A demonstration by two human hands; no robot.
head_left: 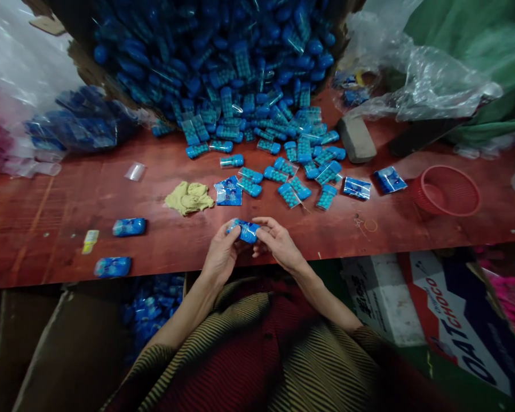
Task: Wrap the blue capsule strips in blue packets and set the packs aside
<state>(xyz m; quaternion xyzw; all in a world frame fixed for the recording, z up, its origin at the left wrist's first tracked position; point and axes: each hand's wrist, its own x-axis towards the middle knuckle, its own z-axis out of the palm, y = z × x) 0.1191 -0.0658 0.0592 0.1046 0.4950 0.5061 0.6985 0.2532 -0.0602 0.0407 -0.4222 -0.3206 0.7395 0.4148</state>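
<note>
I'm looking down remotely at a red counter (pixel 171 246) with a big heap of blue-capped bottles (pixel 240 74) at its far side and a red basket (pixel 455 177) toward the right. I have the left hand (pixel 222 249) and right hand (pixel 278 243) pinching opposite ends of one blue-wrapped container (pixel 248 230) over the counter's near side.

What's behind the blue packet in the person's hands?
Beyond the packet, held by the left hand and right hand, a blue wrapper lies between a yellow cloth and several bottles; more bottles lie farther back. The packet and hands hide the table directly behind them.
</note>
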